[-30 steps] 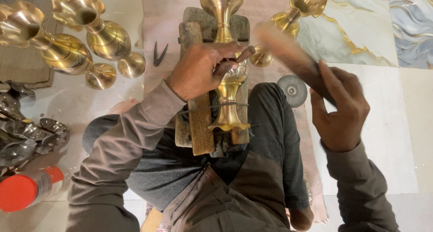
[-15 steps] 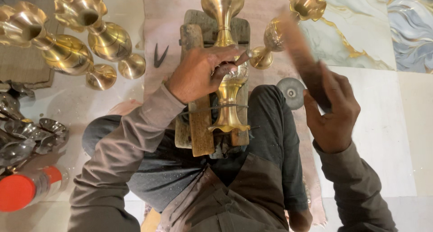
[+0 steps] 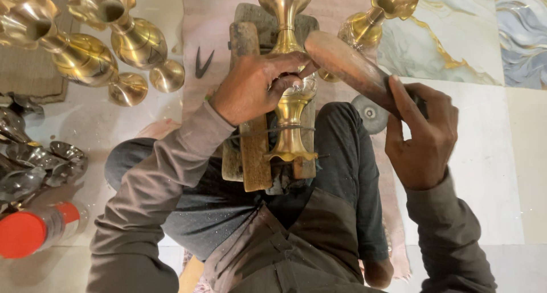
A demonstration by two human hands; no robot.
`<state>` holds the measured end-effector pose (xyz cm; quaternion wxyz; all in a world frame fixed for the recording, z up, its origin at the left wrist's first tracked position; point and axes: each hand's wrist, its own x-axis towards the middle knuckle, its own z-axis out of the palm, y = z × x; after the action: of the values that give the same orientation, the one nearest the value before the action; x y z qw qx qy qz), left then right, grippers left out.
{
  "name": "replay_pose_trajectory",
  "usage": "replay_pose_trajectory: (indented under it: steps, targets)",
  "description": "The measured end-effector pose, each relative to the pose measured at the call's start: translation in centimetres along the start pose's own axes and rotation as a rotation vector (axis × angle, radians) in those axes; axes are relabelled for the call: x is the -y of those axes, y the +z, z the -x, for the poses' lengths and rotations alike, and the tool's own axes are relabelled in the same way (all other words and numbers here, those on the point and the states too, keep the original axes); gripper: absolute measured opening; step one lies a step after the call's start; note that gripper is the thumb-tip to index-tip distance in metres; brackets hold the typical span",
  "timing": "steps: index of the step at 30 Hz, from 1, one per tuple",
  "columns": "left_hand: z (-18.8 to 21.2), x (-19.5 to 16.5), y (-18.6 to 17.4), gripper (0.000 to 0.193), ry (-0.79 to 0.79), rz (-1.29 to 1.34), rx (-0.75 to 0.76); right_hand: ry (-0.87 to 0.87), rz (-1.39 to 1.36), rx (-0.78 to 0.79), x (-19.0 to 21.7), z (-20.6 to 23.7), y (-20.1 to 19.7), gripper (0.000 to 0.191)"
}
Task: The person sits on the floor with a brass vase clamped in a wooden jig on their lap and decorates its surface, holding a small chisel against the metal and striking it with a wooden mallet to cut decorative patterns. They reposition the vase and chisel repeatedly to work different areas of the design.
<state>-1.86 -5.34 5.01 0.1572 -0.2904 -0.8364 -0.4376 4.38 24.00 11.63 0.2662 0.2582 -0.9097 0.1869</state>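
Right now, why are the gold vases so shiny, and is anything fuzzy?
In the head view, light glares off the brass vases at top left; the wooden mallet in the right hand looks slightly soft; the picture's edges bend outward a little, and the red-capped can is blurry.

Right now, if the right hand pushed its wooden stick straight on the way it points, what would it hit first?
Probably the left hand gripping the brass vase; the right hand aims its wooden mallet there, though depth is unclear.

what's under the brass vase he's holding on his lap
The brass vase lies on a wooden block resting across the person's legs. The left hand covers its middle, so what it pins there is hidden. The right hand holds a wooden mallet above.
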Motion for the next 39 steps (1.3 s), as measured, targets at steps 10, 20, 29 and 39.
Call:
replay_pose_trajectory:
  steps: [10,20,29,39]
  targets:
    - [0.0,-0.2,-0.5,0.038,0.099,0.019,-0.020,0.128,-0.234,-0.034,-0.4,0.8,0.4,0.058]
    - [0.2,0.5,-0.1,0.035,0.140,-0.048,0.006,-0.010,0.055,-0.030,-0.7,1.6,1.2,0.059]
    - [0.3,0.6,-0.6,0.035,0.198,0.007,0.038,-0.012,-0.088,-0.092,-1.3,2.9,2.1,0.054]
    - [0.7,1.5,-0.3,0.045,0.143,0.069,0.168,-0.037,0.056,-0.140,-2.3,4.9,3.0,0.055]
